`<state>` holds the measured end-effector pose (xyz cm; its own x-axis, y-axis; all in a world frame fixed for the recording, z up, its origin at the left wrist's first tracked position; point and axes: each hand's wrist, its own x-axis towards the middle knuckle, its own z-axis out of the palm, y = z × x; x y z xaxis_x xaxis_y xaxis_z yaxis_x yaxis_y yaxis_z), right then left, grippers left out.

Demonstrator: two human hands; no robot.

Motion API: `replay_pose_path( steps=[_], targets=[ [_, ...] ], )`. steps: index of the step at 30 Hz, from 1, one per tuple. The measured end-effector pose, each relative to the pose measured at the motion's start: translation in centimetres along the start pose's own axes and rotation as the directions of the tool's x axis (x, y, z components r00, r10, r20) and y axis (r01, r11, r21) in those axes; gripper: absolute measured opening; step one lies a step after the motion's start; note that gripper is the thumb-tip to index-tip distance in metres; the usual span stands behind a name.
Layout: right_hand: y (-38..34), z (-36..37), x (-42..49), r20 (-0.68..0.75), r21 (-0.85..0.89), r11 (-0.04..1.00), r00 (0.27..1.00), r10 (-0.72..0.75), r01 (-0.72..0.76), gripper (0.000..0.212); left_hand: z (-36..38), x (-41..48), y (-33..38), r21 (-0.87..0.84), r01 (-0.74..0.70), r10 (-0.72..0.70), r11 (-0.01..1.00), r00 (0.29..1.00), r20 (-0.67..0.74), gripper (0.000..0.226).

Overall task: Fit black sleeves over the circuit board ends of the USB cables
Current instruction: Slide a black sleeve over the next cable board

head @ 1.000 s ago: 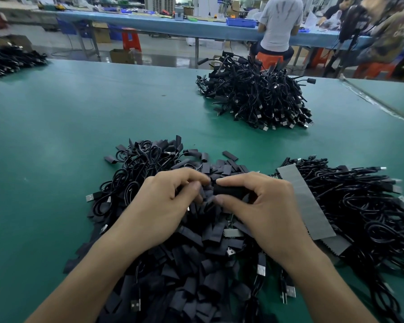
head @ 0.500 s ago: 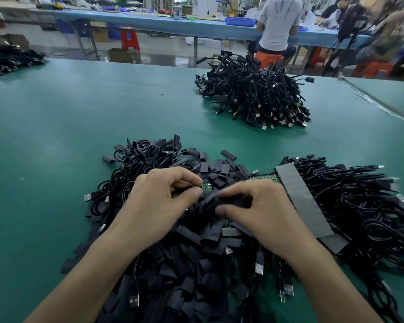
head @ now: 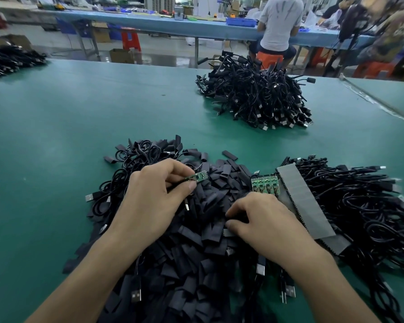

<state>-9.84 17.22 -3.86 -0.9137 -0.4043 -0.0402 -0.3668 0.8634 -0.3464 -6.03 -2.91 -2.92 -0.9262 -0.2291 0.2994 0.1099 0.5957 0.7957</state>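
My left hand (head: 149, 201) pinches a small green circuit board (head: 200, 176) on the end of a black USB cable, holding it bare above a heap of flat black sleeves (head: 191, 252). Lower and to the right, my right hand (head: 261, 220) rests on the heap, with its thumb and curled fingertips closed on one black sleeve (head: 237, 219) in the pile. Coiled USB cables (head: 126, 173) lie under and behind my left hand.
A row of green boards (head: 265, 184) sits against a grey strip (head: 306, 201) on a cable pile (head: 359, 206) at the right. Another cable heap (head: 254, 96) lies farther back on the green table (head: 79, 113). A seated person (head: 279, 22) works at the far bench.
My hands have come apart. The right hand dropped from beside the board down onto the sleeve heap. The left hand's green board now shows bare.
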Motion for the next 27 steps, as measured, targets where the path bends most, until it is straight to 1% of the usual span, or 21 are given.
replay_pose_path(
  steps=[4,6,7,9,10,13,14,16,18,20,22,23,27],
  targets=[
    [-1.0,0.9,0.1,-0.112,0.0,0.999,0.992,-0.053,0.054,0.032,0.0,0.0,0.1,-0.014,-0.031,0.03,0.999,1.0,-0.003,0.017],
    [-1.5,1.9,0.1,-0.109,-0.052,0.998,0.993,-0.043,0.038,0.046,0.0,0.1,0.2,-0.014,-0.039,0.039,0.999,0.999,-0.009,0.017],
    [-1.6,2.5,0.0,-0.107,-0.087,0.996,0.993,-0.042,0.033,0.05,0.0,0.0,0.2,-0.014,-0.039,0.039,0.999,0.999,-0.01,0.017],
    [-1.7,3.3,0.0,-0.146,-0.101,0.994,0.988,-0.056,0.041,0.046,0.0,0.0,0.1,-0.012,-0.036,0.036,0.999,0.999,-0.01,0.018],
    [-1.6,3.4,0.0,-0.179,-0.068,0.996,0.982,-0.062,0.051,0.039,0.0,0.0,0.0,-0.004,-0.036,0.036,0.999,0.999,-0.013,0.019],
    [-1.5,3.3,0.2,-0.261,0.072,0.994,0.964,-0.056,0.077,0.018,-0.1,0.1,-0.3,0.033,-0.016,0.017,0.999,1.0,-0.017,0.02],
    [-1.3,3.2,0.4,-0.274,0.15,0.985,0.961,-0.038,0.082,0.013,0.0,0.1,-0.4,0.042,-0.005,0.006,0.999,1.0,-0.014,0.02],
    [-1.1,2.8,0.7,-0.278,0.371,0.923,0.96,0.007,0.101,0.003,0.1,0.2,-0.6,0.045,0.014,-0.014,0.999,1.0,-0.013,0.019],
    [-1.1,2.3,0.8,-0.262,0.562,0.816,0.965,0.02,0.136,0.007,0.2,0.2,-0.6,0.033,0.032,-0.033,0.999,0.999,0.01,0.018],
    [-1.3,1.9,0.8,-0.226,0.704,0.69,0.974,-0.006,0.167,0.012,0.3,0.2,-0.4,-0.023,0.049,-0.047,0.999,0.996,0.072,0.02],
    [-1.6,1.7,0.7,-0.216,0.79,0.583,0.976,-0.028,0.191,0.016,0.2,0.2,-0.3,-0.095,0.06,-0.048,0.994,0.991,0.124,0.022],
    [-1.6,1.7,0.6,-0.221,0.81,0.551,0.975,-0.029,0.2,0.016,0.2,0.2,-0.3,-0.124,0.061,-0.043,0.99,0.99,0.137,0.022],
    [-1.8,1.5,0.5,-0.267,0.833,0.505,0.964,0.007,0.227,0.019,0.1,0.3,-0.4,-0.19,0.066,-0.036,0.98,0.986,0.161,0.022]
  ],
)
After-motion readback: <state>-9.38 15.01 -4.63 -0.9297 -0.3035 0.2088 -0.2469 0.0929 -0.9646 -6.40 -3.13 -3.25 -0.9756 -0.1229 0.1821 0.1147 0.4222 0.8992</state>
